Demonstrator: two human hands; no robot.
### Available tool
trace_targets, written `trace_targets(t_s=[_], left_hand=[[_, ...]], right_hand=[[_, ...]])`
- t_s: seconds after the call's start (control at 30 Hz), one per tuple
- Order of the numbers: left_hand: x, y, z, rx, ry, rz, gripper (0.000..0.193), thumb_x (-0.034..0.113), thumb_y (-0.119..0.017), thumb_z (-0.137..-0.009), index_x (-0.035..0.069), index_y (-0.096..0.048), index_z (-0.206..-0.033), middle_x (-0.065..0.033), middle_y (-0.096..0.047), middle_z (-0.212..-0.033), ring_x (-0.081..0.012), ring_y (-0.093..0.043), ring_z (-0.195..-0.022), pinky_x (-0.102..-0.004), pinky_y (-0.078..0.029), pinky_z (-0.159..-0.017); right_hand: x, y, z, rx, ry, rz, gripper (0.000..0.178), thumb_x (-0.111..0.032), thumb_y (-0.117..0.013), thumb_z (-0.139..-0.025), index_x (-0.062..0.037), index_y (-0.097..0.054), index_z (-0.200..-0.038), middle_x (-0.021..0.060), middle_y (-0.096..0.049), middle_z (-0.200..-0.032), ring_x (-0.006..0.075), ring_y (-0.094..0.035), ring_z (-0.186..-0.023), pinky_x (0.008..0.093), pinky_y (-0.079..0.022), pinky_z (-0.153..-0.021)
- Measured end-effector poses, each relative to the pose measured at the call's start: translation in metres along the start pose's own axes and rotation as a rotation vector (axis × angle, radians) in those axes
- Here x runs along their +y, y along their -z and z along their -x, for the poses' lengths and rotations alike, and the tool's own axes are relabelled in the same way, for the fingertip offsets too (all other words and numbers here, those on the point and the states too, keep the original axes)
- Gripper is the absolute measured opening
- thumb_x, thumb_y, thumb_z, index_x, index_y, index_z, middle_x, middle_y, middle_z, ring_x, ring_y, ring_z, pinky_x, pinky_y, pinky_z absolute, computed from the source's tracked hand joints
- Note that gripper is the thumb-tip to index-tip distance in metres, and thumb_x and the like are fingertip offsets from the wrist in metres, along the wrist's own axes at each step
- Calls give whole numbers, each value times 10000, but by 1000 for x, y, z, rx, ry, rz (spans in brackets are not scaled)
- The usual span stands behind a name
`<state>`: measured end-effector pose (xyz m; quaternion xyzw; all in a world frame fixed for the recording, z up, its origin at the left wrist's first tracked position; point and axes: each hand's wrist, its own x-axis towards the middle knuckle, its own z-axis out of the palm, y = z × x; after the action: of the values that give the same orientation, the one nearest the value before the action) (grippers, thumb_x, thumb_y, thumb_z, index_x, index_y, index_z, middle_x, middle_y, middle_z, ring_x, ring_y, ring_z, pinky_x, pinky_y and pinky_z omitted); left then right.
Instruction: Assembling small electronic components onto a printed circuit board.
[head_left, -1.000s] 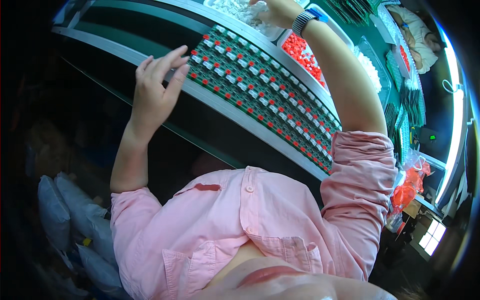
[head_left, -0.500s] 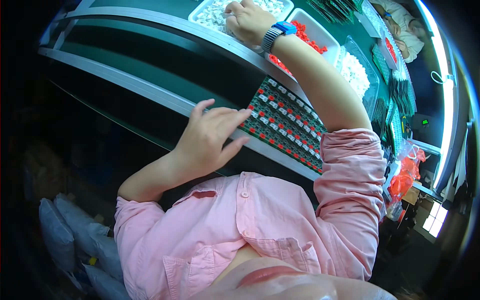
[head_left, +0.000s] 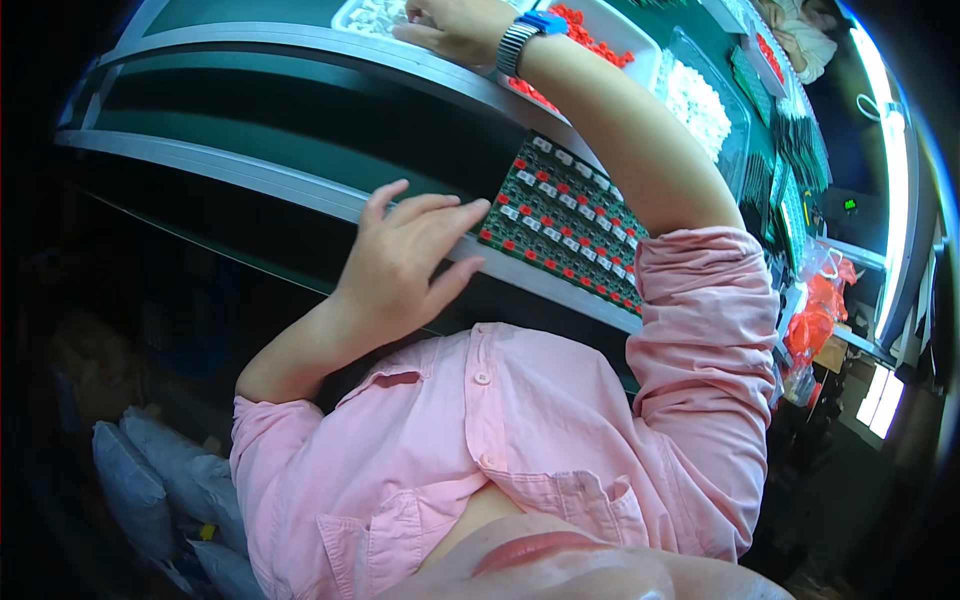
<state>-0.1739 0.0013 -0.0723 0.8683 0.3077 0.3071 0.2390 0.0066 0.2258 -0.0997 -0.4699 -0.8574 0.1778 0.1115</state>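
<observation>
Left hand (head_left: 395, 260): fingers spread, tips just beside the left end of one green circuit-board panel (head_left: 565, 222), red-and-white studded; contact cannot be told. Right hand (head_left: 462, 32), with metal-banded watch (head_left: 517, 46): fingers curled at loose white parts (head_left: 377, 15) in a white tray (head_left: 338, 19); whether pinching any, cannot be told. Right of these fingers: loose red parts (head_left: 592, 38).

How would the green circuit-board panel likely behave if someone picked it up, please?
The green circuit-board panel would probably stay fairly stiff, as it lies flat with no visible sag. It may be light for its size, looking thin. Tilting might shift the red parts and white parts on it; whether they are fixed cannot be seen.
</observation>
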Motion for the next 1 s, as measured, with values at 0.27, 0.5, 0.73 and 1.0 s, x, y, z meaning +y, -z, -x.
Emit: trace_targets(t_s=[0.27,0.5,0.73,1.0], left_hand=[[-12,15,16,65,73,44,370,127,-694,-831,62,-627,-1190,-63,-666,-1134,-210,-599,-1080,-445,-305,-1073],[-18,24,21,117,63,52,353,113,-698,-833,64,-631,-1177,-63,-666,-1140,-216,-602,-1076,-424,-329,-1067],[-21,27,27,132,79,48,320,112,-682,-853,61,-634,-1165,-66,-669,-1140,-222,-603,-1060,-400,-354,-1052],[-29,9,37,164,184,178,294,108,-666,-872,61,-636,-1160,-68,-675,-1135,-225,-603,-1040,-366,-377,-1033]], right_hand=[[-35,29,14,-47,-59,178,383,-362,-489,-904,-21,-665,-909,195,-689,-887,387,-636,-791,453,-508,-760],[-20,33,-1,108,-80,214,339,-333,-516,-882,-48,-699,-881,166,-701,-874,376,-643,-787,450,-512,-758],[-34,41,12,141,-91,56,295,-297,-533,-857,-44,-684,-837,141,-690,-800,341,-627,-702,425,-513,-690],[-71,48,126,14,-163,-356,239,-249,-562,-845,-40,-657,-781,119,-658,-676,284,-590,-575,355,-496,-568]])
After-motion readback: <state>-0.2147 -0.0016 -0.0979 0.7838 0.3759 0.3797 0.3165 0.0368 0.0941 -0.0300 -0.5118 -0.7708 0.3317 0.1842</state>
